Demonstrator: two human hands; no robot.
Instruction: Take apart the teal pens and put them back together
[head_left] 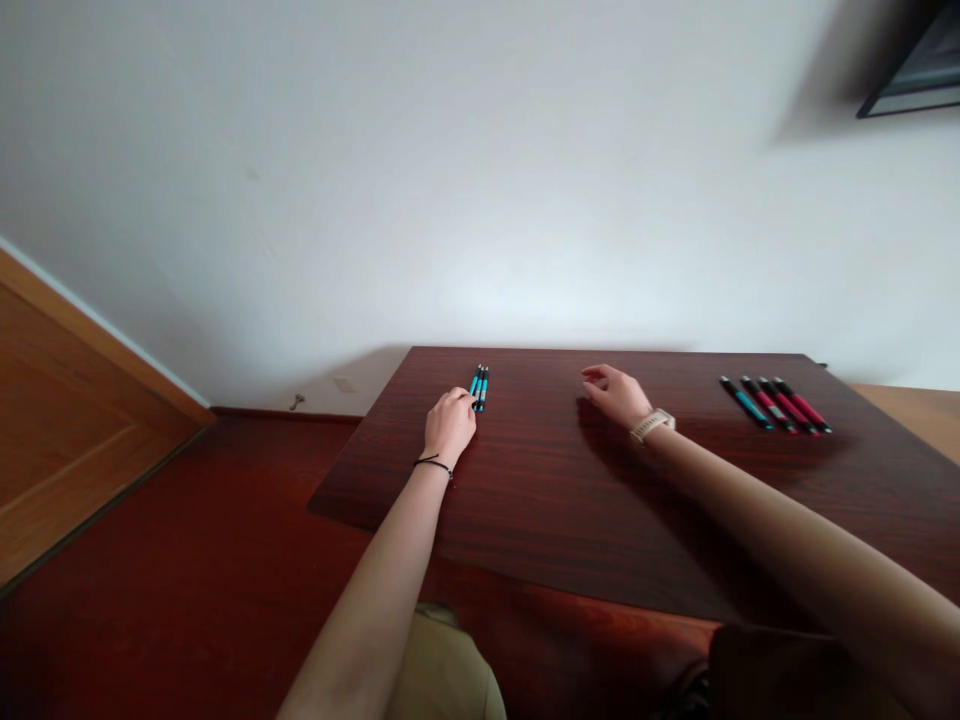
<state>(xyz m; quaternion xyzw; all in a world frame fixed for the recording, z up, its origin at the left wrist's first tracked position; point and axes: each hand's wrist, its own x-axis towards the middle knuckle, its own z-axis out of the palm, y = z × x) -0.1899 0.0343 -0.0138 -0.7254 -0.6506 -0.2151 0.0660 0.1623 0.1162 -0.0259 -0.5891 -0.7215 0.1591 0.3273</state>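
Three blue-and-black pens (pixel 480 385) lie side by side on the dark wooden table (pixel 525 480), left of its middle. My left hand (pixel 448 425), with a thin black cord at the wrist, is at their near left side. Its fingers are closed on the leftmost blue pen, though the fingertips are partly hidden. Over the table's middle is my right hand (pixel 616 395), wearing a light watch band; its fingers are loosely bent and apart, with nothing seen in them. Farther right lie a blue pen (pixel 746 403) and three red-and-black pens (pixel 786 405) in a row.
A white wall (pixel 480 200) rises behind the table's back edge. On the left are a wooden door (pixel 82 420) and a reddish floor (pixel 187 540). A dark-framed object (pixel 919 70) hangs at the upper right. My knee (pixel 446 665) is below the table's front edge.
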